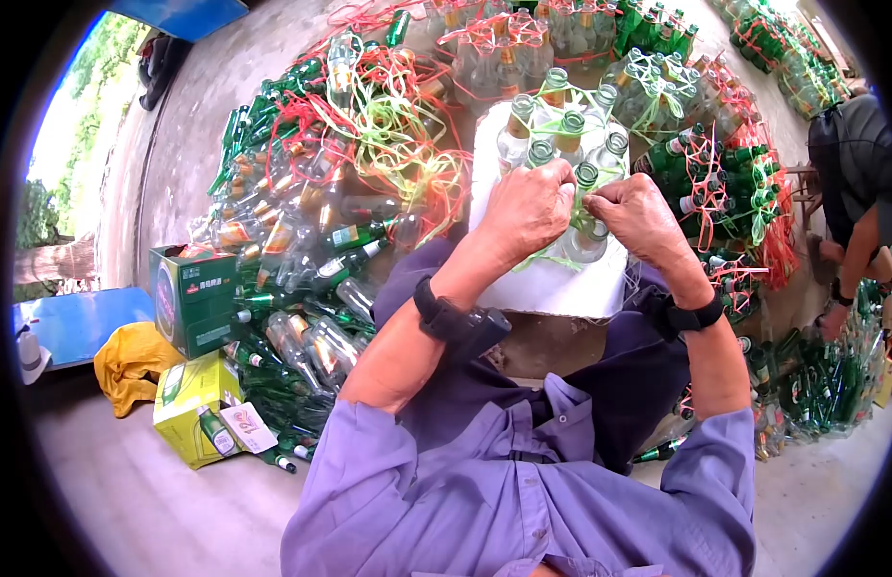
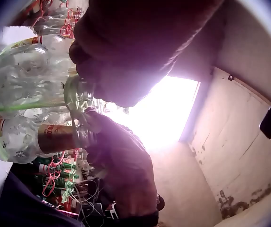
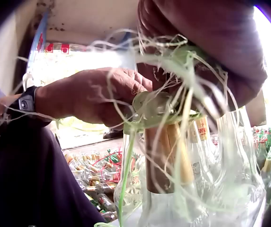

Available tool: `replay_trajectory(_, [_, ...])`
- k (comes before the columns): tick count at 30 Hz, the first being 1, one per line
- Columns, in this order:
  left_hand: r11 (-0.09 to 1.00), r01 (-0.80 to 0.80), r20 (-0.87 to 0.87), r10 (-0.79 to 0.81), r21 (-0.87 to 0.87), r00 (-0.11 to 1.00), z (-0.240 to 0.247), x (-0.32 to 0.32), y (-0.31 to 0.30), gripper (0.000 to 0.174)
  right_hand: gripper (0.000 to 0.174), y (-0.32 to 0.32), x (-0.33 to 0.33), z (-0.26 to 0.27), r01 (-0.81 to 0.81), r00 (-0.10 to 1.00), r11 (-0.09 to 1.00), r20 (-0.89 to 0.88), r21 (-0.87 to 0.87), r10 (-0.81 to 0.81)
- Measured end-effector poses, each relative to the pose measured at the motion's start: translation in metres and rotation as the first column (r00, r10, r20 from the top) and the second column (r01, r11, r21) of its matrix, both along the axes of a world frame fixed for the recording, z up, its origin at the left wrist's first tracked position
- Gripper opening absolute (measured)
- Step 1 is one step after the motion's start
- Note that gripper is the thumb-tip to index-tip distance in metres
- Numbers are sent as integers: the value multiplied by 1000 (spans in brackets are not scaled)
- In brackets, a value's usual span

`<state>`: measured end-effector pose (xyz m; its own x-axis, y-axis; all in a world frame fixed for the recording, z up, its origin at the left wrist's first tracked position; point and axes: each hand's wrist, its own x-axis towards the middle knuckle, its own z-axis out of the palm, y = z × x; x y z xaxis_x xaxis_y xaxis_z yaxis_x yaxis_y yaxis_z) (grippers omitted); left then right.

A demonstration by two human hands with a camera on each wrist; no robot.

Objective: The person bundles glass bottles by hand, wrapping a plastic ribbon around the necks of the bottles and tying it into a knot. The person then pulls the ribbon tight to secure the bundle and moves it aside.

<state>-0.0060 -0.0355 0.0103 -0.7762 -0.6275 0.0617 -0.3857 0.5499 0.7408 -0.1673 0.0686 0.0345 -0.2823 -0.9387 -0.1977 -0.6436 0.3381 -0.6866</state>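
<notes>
A cluster of clear glass bottles (image 1: 514,139) stands upright on a white pad (image 1: 561,293) between the person's knees. Light green plastic string (image 3: 122,189) runs around the bottle necks, its frayed ends sticking up in the right wrist view. At the near bottles' mouths, the left hand (image 1: 531,207) has curled fingers pinching the string. Facing it, the right hand (image 1: 643,219) pinches string between thumb and forefinger beside the nearest neck. Both sets of fingertips are close together at the bottle rims, and partly hidden in the left wrist view (image 2: 121,165).
Loose bottles (image 1: 283,240) and tangled red and green string (image 1: 398,120) pile up at the left, beside a green carton (image 1: 191,298) and a yellow-green box (image 1: 198,404). Tied bottle bundles (image 1: 657,91) stand behind and right. Another person (image 1: 859,173) works at far right.
</notes>
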Motion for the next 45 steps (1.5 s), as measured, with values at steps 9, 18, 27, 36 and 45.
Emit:
replay_trajectory(9, [995, -13, 80, 6, 94, 997, 7, -4, -5, 23, 32, 2, -8, -3, -13, 957, 999, 291, 40, 1])
replay_trajectory(18, [970, -75, 15, 74, 233, 997, -1, -8, -6, 31, 32, 4, -1, 0, 31, 963, 998, 269, -46, -18])
replay_trajectory(27, [978, -131, 64, 122, 162, 990, 6, -9, 2, 29, 27, 7, 2, 5, 29, 986, 999, 162, -34, -23])
replay_trajectory(36, [951, -207, 21, 208, 230, 978, 9, -7, 9, 28, 25, 23, 4, 8, 109, 993, 992, 62, -70, -104])
replay_trajectory(45, [906, -208, -198, 295, 369, 935, 3, -5, 17, 17, 24, 31, 4, 6, 155, 977, 970, -118, -188, -179])
